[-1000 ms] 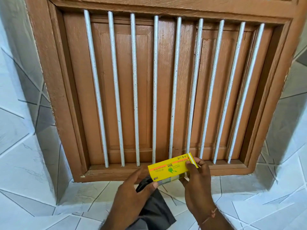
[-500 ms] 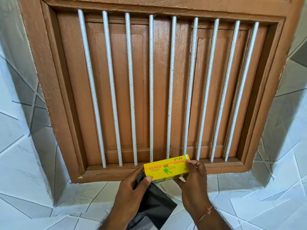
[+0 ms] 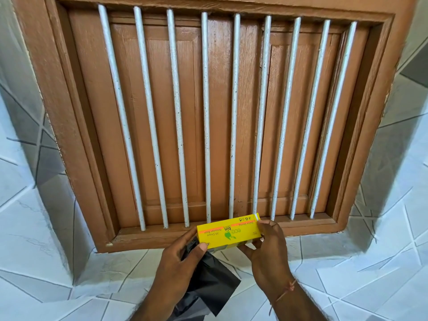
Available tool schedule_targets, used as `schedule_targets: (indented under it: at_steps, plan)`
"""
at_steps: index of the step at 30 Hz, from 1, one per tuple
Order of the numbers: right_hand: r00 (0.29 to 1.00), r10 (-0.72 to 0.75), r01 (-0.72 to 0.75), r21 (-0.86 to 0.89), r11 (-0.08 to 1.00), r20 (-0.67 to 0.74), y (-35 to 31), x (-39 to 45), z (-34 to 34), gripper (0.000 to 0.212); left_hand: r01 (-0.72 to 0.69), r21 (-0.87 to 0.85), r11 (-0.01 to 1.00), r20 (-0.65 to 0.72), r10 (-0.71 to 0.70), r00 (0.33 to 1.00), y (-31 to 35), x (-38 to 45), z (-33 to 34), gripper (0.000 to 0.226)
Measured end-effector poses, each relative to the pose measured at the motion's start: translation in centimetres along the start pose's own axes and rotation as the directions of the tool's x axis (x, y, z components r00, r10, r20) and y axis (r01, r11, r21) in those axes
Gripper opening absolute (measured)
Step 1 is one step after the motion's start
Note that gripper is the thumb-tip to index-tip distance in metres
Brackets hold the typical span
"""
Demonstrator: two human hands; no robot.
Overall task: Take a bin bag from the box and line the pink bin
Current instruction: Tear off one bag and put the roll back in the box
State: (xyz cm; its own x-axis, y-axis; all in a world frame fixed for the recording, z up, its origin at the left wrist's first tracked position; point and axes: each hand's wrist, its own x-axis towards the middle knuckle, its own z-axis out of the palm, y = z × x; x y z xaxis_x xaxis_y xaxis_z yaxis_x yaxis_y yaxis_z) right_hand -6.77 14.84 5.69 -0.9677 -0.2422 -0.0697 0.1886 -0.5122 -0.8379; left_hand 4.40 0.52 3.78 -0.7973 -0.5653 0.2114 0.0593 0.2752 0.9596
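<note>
A yellow box of bin bags [image 3: 228, 232] is held level in front of the window sill, its print upside down to me. My right hand [image 3: 266, 249] grips its right end. My left hand [image 3: 180, 260] pinches its left end with the thumb on the front, and the same hand holds a folded black bin bag [image 3: 208, 283] that hangs down under the palm. The pink bin is not in view.
A brown wooden window [image 3: 215, 112] with closed shutters and several white vertical bars [image 3: 206, 112] fills the view ahead. Its wooden sill [image 3: 162, 237] lies just behind the box. Pale tiled wall [image 3: 34, 239] surrounds the frame on both sides and below.
The box's end flap has been pressed flat against the box. Both hands with the box and bag have stayed low before the sill while the view shifted slightly.
</note>
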Motion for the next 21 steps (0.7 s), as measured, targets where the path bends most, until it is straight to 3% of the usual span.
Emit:
schedule_targets:
  at_steps: [8, 13, 17, 21]
  plan:
    - [1.0, 0.001, -0.001, -0.025, 1.0, -0.007, 0.1, 0.1, -0.2, 0.017, 0.032, -0.043, 0.999, 0.018, -0.031, 0.999, -0.4, 0.0, -0.2, 0.058]
    - [1.0, 0.0, 0.0, -0.049, 0.999, -0.006, 0.4, 0.2, -0.3, 0.017, 0.036, -0.024, 0.999, 0.022, -0.036, 0.999, -0.4, -0.1, -0.1, 0.051]
    - [0.986, -0.164, 0.157, -0.144, 0.977, -0.042, 0.8, -0.4, -0.1, 0.019, 0.047, -0.034, 0.998, 0.013, -0.047, 0.999, 0.1, -0.2, 0.0, 0.048]
    - [0.945, -0.328, 0.313, -0.335, 0.889, 0.013, 2.5, -1.1, -0.3, 0.014, 0.037, -0.005, 0.999, -0.013, -0.037, 0.999, 0.3, -0.1, -0.3, 0.044]
